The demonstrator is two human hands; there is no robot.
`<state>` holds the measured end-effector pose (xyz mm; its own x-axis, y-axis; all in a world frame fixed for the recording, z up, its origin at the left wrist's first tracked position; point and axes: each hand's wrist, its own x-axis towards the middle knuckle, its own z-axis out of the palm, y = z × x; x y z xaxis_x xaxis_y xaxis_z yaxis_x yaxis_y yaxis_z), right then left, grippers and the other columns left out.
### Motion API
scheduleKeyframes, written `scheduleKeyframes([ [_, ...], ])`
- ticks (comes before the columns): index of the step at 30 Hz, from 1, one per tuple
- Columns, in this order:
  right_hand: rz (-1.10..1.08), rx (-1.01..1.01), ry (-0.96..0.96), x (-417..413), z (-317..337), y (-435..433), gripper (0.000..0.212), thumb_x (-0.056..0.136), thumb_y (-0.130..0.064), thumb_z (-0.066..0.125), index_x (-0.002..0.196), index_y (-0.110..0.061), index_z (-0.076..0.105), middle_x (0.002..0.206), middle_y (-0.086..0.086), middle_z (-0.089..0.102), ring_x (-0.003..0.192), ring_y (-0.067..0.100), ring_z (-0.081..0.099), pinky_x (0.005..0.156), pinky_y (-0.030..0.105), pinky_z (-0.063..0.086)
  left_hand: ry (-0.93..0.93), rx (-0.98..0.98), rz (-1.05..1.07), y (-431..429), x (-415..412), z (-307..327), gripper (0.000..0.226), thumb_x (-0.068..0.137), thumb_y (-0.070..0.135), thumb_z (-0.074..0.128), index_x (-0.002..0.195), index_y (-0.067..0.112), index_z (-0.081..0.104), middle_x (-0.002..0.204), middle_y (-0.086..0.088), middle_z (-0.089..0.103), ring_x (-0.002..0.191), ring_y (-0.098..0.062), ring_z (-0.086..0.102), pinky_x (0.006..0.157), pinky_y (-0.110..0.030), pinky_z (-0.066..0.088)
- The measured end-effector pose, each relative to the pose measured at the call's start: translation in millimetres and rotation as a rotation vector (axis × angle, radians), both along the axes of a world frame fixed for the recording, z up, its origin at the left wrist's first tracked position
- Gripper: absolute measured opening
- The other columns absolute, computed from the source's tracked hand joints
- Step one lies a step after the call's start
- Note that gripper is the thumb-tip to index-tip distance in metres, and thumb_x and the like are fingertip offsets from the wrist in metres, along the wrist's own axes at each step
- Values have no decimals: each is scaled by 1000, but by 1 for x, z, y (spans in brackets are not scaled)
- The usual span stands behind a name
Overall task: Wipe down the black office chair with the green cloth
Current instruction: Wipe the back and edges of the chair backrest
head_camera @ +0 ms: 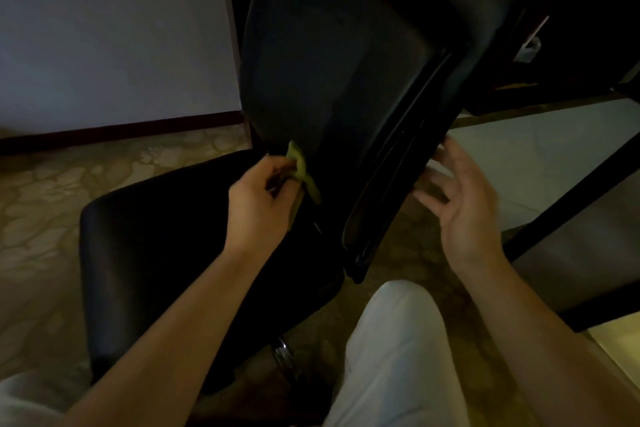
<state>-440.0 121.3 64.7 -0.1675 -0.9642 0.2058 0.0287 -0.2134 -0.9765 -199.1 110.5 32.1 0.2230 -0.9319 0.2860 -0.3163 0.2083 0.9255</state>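
one small crumpled green cloth (300, 168) is pressing against the lower edge of the black padded office chair (311, 97), down where the backrest (346, 28) is meeting the seat (156, 236), a seam that is likely collecting dust. the left hand (259, 201) is bunching it with fingers curled tight, probably to push a corner into that gap. the right hand (460, 198) is hovering just beside the backrest's rear edge, fingers spread and holding nothing, seemingly readying to steady the chair; contact is too blurred to tell.

black office chair (332, 55): smooth, faintly glossy leather-like | green cloth (302, 170): soft matt fabric | floor (41, 191): glossy patterned tile
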Motion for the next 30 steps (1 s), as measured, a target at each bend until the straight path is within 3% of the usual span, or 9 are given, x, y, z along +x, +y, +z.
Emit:
scheduleKeyframes([
  [3,16,-51,-71,-4,34,-9,41,106,-39,38,144,-30,53,133,-6,65,127,20,60,107,56,46,54,-128,-62,-7,-15,52,21,96,8,66,109,26,69,100,9,73,93,-1,70,79,-17,56],
  [7,36,-63,-111,-4,61,-15,36,108,-37,36,135,-34,59,121,-9,71,114,16,68,92,40,54,65,-231,-181,-12,-46,92,20,96,7,66,108,22,70,97,10,73,90,0,70,76,-14,54],
  [10,35,-55,-92,-4,58,-12,37,107,-40,35,136,-36,59,120,-9,71,114,17,68,96,48,53,-15,-288,-234,-13,-68,96,24,94,8,69,108,28,70,101,13,71,96,0,69,84,-17,55],
  [14,69,-46,-75,-3,55,-9,48,99,-47,39,143,-35,54,131,-5,67,124,22,62,109,58,44,-159,-399,-131,-16,-86,82,25,90,10,74,110,24,74,112,12,68,106,-2,64,93,-20,53],
  [19,76,-54,-64,-2,55,-4,41,97,-44,39,135,-46,57,132,-8,66,126,20,61,110,58,43,-324,-461,-60,-18,-86,72,28,86,16,77,114,20,74,124,17,58,115,0,57,100,-5,41],
  [22,85,-51,-53,-1,55,0,37,97,-42,41,128,-54,58,132,-9,66,127,18,60,111,58,42,-313,-472,-77,-22,-75,70,27,86,13,78,110,25,74,121,18,60,114,3,58,99,-6,42],
  [26,104,-64,-70,-3,54,5,37,95,-39,42,128,-47,57,128,-10,69,123,14,62,108,53,45,-147,-323,-267,-29,-47,79,39,85,5,77,96,42,68,108,32,66,109,11,61,96,-8,45],
  [30,83,-73,-66,2,54,8,38,95,-38,43,129,-47,58,129,-9,68,124,15,62,108,53,45,-387,-276,-508,-38,-24,89,40,83,7,80,92,44,71,121,23,61,121,9,54,104,-7,37],
])
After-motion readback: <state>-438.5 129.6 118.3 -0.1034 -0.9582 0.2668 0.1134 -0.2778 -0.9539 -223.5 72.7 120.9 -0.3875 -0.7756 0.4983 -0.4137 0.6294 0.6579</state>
